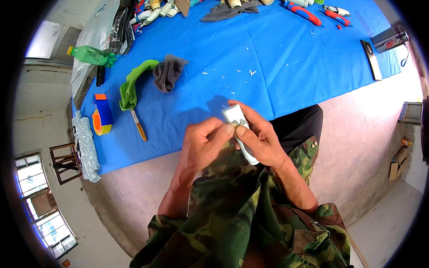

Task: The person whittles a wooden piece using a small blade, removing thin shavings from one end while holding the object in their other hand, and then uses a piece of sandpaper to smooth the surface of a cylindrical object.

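Just past the table's near edge, over my lap, my right hand (pixel 263 140) holds a long white plastic casing (pixel 232 111) with rounded ends. It is tilted, its wider end pointing away from me. My right fingers wrap its far side, and the thumb presses near a grey patch on its upper face. My left hand (pixel 201 143) is closed, with thumb and forefinger pinched at that patch. Whatever small bit sits between those fingertips is hidden. Left of the hands, a thin knife (pixel 141 129) with a yellowish handle lies on the blue cloth (pixel 214 49).
A green cloth (pixel 129 90) and dark grey cloth (pixel 168 73) lie beyond the knife. At left are a blue-and-orange tape roll (pixel 104 112) and green bottle (pixel 91 55). White scraps dot the table; red-and-blue devices (pixel 304 12) lie far right, near a dark tumbler (pixel 389 39).
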`<state>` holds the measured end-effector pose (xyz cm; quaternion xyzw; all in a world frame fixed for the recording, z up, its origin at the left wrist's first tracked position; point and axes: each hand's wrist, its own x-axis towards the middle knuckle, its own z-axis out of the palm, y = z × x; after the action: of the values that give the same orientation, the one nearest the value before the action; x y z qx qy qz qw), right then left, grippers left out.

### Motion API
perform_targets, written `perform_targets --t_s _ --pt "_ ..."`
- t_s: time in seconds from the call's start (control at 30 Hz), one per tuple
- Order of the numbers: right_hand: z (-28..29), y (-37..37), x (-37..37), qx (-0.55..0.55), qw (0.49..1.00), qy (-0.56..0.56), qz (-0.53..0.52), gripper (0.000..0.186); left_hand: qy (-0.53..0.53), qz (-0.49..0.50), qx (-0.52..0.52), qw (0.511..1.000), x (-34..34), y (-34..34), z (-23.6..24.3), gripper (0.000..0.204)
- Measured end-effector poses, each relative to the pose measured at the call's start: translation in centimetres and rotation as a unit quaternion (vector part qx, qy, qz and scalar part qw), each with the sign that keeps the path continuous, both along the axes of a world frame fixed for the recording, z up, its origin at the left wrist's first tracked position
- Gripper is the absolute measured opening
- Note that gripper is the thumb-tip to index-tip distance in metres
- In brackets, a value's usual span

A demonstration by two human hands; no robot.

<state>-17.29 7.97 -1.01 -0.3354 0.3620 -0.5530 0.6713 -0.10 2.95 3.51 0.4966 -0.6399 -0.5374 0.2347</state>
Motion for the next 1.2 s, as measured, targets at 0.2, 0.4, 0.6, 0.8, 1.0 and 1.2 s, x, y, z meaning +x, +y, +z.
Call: perform_targets --t_s 0.2,0.4,0.6,0.8,1.0,1.2 --pt "0.05 -0.04 -0.31 -0.006 0.999 0.019 0.027 0.058 0.016 0.003 -0.007 1.000 0.19 0.01 -0.46 0.021" --pt "-0.03 0.00 -0.21 0.005 0.999 0.033 0.015 0.055 0.010 0.001 -0.007 1.000 0.20 -0.24 -0.09 0.020" --pt "-0.28 0.09 -0.08 0.016 1.000 0.004 0.015 0.047 0.041 0.009 0.026 0.999 0.45 -0.05 -0.59 0.021" --pt "-0.36 0.07 -0.10 0.035 0.999 0.017 0.019 0.044 0.018 0.013 -0.001 1.000 0.36 -0.16 -0.34 0.023" --pt "-0.29 0.24 0.36 0.007 0.999 0.031 -0.012 0.042 0.020 0.004 0.045 0.999 0.73 -0.01 -0.77 0.023" --pt "-0.11 -0.01 0.08 0.037 0.998 0.050 0.012 0.045 0.043 0.032 0.022 0.998 0.47 -0.13 -0.78 0.022"
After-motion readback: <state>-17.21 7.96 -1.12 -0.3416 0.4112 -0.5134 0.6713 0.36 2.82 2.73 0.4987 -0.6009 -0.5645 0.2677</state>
